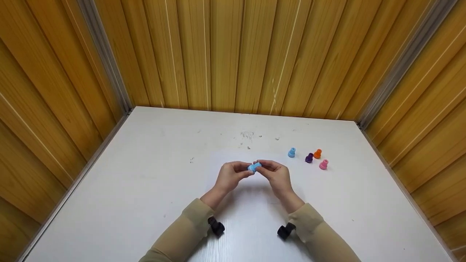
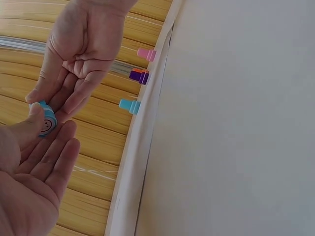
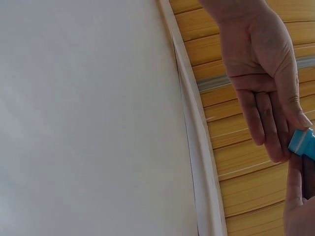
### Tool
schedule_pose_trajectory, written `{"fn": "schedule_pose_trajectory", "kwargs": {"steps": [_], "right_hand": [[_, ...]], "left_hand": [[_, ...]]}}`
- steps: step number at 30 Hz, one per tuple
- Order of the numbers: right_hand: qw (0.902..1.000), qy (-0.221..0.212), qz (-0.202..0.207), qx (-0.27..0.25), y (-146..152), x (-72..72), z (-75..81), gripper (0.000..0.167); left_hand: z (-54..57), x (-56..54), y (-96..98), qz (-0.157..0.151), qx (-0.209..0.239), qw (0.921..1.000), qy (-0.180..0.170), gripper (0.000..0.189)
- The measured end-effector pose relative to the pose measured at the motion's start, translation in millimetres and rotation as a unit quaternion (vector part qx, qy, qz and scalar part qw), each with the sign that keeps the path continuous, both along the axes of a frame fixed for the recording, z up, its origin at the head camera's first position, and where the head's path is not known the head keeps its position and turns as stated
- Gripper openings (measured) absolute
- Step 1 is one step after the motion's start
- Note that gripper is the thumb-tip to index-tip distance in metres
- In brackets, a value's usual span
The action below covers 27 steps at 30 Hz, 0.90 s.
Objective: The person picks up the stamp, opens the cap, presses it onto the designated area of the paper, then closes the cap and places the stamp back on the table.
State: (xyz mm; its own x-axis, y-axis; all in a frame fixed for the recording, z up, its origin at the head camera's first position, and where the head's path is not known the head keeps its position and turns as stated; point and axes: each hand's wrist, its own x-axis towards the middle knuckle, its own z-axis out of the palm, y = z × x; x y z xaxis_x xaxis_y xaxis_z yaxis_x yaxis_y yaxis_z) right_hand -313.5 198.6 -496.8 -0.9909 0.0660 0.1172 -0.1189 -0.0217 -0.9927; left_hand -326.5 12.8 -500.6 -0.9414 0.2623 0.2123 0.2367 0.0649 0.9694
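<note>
A small light-blue toy stamp (image 1: 254, 167) is held between both hands above the white table. My left hand (image 1: 229, 176) pinches its wider end between thumb and fingers. My right hand (image 1: 279, 177) pinches its narrower end from the other side. In the left wrist view the round end of the stamp (image 2: 48, 124) faces the camera and bears a smiley face. Only part of the blue stamp (image 3: 300, 141) shows at the right edge of the right wrist view.
Right of the hands, a light-blue stamp (image 1: 291, 152), a purple stamp (image 1: 309, 158), an orange stamp (image 1: 318, 154) and a pink stamp (image 1: 323, 165) stand on the white table (image 1: 164, 145). Wood-patterned walls (image 1: 225, 54) enclose the back and sides.
</note>
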Motion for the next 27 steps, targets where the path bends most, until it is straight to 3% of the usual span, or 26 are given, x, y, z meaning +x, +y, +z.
{"fn": "schedule_pose_trajectory", "kwargs": {"steps": [3,6,9,13,17,27], "right_hand": [[0.9992,0.037,-0.013,-0.005,3,-2.2,5.4,0.026],[0.9969,0.074,-0.026,-0.009,8,-7.8,11.7,0.025],[0.9958,0.085,-0.033,0.010,12,-17.2,15.9,0.025],[0.9946,0.067,-0.043,0.067,14,-33.2,16.9,0.024],[0.9898,0.027,-0.047,0.131,15,-49.6,13.1,0.024],[0.9606,-0.046,-0.034,0.272,11,-75.6,-0.8,0.022]], "left_hand": [[2.6,-4.2,-5.5,0.015,0.004,0.9998,-0.011,0.026],[5.0,-10.5,-14.5,0.052,0.005,0.9986,-0.010,0.028],[6.0,-16.3,-24.6,0.093,0.000,0.9956,-0.009,0.029],[4.0,-21.4,-34.0,0.123,-0.007,0.9924,-0.010,0.030],[1.2,-22.4,-35.8,0.129,-0.006,0.9913,-0.022,0.029],[-1.1,-24.3,-36.2,0.127,-0.011,0.9916,-0.024,0.031]]}}
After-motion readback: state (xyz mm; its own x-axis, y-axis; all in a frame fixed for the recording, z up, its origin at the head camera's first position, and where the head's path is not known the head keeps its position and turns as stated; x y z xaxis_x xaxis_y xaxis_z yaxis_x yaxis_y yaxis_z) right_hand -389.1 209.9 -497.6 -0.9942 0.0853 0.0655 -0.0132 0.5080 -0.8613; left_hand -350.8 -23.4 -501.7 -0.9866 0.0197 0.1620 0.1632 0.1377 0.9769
